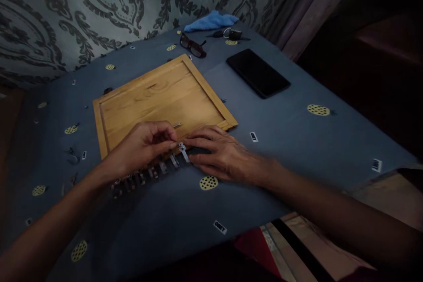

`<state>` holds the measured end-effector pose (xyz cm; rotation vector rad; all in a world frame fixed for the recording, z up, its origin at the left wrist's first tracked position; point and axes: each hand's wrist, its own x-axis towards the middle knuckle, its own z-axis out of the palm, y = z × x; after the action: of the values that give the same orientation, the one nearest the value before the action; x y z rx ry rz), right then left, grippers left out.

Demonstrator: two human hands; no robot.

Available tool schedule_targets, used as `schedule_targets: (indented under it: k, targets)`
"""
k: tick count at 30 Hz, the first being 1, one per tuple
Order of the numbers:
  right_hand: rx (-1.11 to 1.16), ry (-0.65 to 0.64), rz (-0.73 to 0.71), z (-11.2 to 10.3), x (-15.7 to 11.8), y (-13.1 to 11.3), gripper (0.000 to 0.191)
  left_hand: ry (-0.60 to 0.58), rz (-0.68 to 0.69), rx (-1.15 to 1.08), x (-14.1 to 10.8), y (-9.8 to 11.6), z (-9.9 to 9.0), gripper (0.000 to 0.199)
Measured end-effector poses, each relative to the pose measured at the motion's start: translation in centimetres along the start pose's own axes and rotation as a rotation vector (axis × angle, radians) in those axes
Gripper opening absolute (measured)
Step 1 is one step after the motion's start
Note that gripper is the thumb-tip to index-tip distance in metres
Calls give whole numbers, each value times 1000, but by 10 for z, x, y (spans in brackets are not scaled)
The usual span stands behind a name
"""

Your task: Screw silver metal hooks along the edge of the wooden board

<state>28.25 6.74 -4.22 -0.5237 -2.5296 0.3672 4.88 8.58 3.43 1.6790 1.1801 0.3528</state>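
My left hand (148,141) is closed in a pinch, thumb and forefinger together at the near edge of a wooden board (185,92). Whatever the pinch holds is too small to make out. Right beside those fingertips is a small silver metal hook (183,152) at the board's edge. The fingers of my right hand (224,154) press against this hook from the right; its thumb is hidden. A short thin metal piece (177,124) shows just behind my left forefinger. Several similar metal hooks (152,172) line the near edge, partly below my left wrist.
A patterned blue cloth (132,233) covers the table. Beyond the board lie dark glasses (192,46), keys (231,33) and a blue rag (211,21). To the right is a black tablet or phone (257,72). Small metal parts (72,155) lie at left.
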Motion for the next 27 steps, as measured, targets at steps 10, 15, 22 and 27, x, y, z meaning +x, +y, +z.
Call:
schedule_targets:
  k: [10, 15, 22, 27]
  targets:
    - [-3, 28, 6, 1, 0, 0, 20, -68, -7, 107, 5, 4, -4, 7]
    - [-9, 38, 5, 1, -1, 0, 20, -97, 112, 239, 10, 9, -1, 10]
    - [1, 53, -4, -1, 0, 0, 21, -143, 137, 325, 12, 9, -2, 11]
    - [-5, 51, 1, -1, 1, 1, 22, -156, 152, 383, 13, 11, -2, 13]
